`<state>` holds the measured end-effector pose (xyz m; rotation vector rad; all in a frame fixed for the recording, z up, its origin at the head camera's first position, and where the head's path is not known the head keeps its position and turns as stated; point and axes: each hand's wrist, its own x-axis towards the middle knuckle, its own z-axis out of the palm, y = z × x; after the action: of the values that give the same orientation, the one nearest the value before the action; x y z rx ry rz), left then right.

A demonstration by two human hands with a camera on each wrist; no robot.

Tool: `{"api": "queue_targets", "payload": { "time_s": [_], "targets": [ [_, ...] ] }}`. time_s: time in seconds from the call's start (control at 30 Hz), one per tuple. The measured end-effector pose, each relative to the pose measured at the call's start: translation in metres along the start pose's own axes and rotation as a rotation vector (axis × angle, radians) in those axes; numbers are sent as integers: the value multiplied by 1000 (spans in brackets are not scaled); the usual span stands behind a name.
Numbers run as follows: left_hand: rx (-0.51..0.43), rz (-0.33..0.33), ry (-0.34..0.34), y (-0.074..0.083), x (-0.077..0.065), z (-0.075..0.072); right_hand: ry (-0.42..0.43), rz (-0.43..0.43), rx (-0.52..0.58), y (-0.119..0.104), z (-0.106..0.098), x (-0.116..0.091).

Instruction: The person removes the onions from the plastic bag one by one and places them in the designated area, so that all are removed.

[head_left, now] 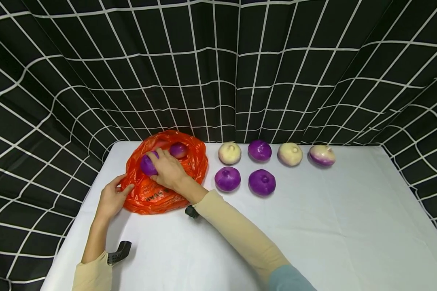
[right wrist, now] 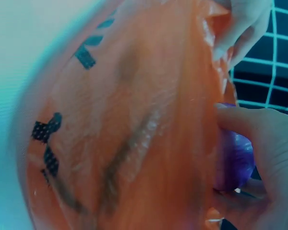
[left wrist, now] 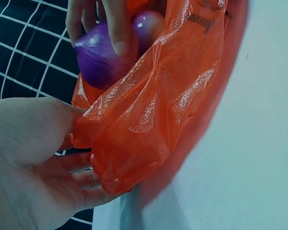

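A red plastic bag (head_left: pixel 142 198) lies at the left of the table with its mouth spread. My left hand (head_left: pixel 111 197) pinches the bag's left edge between thumb and fingers, as the left wrist view also shows. My right hand (head_left: pixel 170 169) reaches across and grips a purple onion (head_left: pixel 147 165) from above, at the bag's mouth. Another purple onion (head_left: pixel 178 150) sits inside the bag, behind the right hand. In the right wrist view, the bag hides part of the held onion (right wrist: pixel 237 160).
Right of the bag, a back row holds a whitish onion (head_left: pixel 230 153), a purple one (head_left: pixel 259 150) and two pale-and-purple ones (head_left: pixel 290 154). Two purple onions (head_left: pixel 227 179) lie before them. Black gridded cloth (head_left: pixel 218 72) walls the white table (head_left: pixel 331 226).
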<state>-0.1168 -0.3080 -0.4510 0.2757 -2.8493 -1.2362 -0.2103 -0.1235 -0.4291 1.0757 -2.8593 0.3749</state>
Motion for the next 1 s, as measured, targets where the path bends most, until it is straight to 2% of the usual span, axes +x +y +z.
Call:
{"api": "queue_targets", "payload": {
  "time_s": [0.37,0.67,1.0],
  "targets": [
    [16,-4,-26,-1,1,0,67,-64,64,3,-17,-19],
    [11,-16,-33,0,-1,-1,87,-103,122,13,-37,-32],
    [14,-9,-22,0,-3,-3,108,-75,227,33,-70,-58]
  ]
}}
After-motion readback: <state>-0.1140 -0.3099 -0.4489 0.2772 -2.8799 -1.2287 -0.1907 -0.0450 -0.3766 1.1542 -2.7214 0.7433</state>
